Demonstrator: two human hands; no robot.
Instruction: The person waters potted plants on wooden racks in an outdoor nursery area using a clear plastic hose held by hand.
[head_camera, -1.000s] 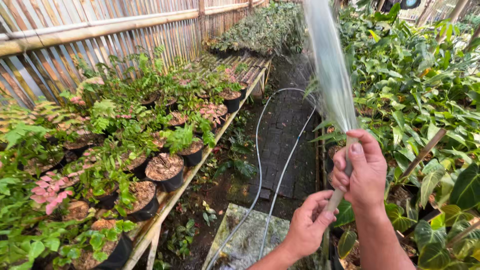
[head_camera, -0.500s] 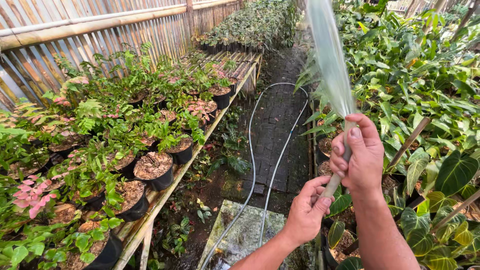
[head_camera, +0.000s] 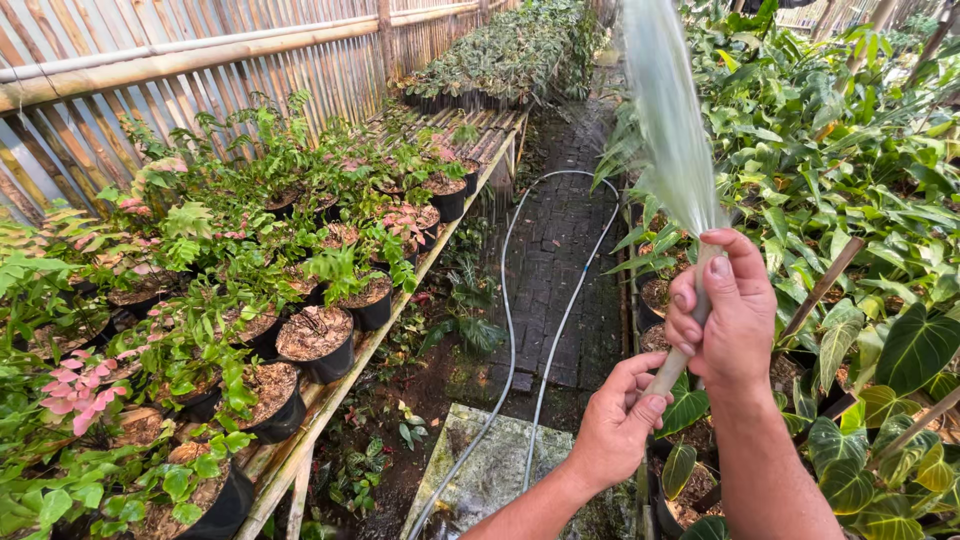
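hose (head_camera: 540, 340): pale grey | pots (head_camera: 330, 360): black | leaves (head_camera: 75, 390): pink | fence (head_camera: 200, 60): tan

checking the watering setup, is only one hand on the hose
No, both the right hand and left hand grip the hose.

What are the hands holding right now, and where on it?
A hose. The right hand grips its spraying end, thumb over the outlet; the left hand holds it just below.

You stand on a wet brick path (head_camera: 560, 260) in daylight, a bamboo slat fence (head_camera: 200, 60) at left, worktops (head_camera: 330, 400) of potted plants (head_camera: 320, 340) lining it.
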